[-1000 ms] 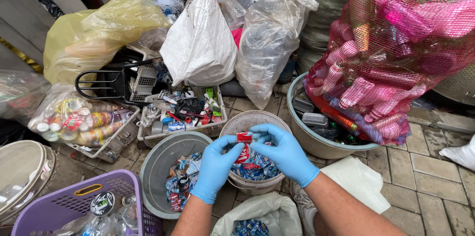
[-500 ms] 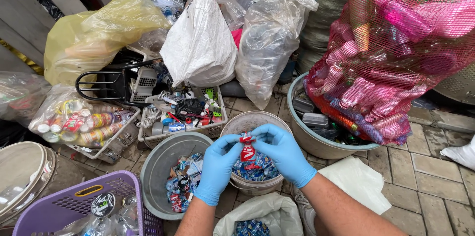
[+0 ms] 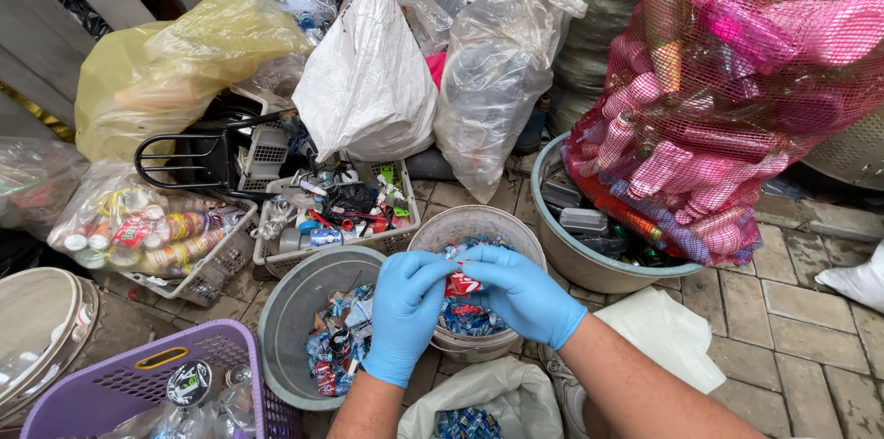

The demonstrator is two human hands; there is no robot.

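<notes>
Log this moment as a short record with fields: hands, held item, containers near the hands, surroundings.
hands: left hand and right hand, both in blue gloves, close together
held item: small red wrapper, pinched between both hands
below the hands: pale bucket with blue and red scraps
beside it: grey bucket holding mixed wrappers
near left: purple basket
behind: white bag, clear bag, yellow bag
right: red mesh sack of pink bottles in a grey tub
</notes>
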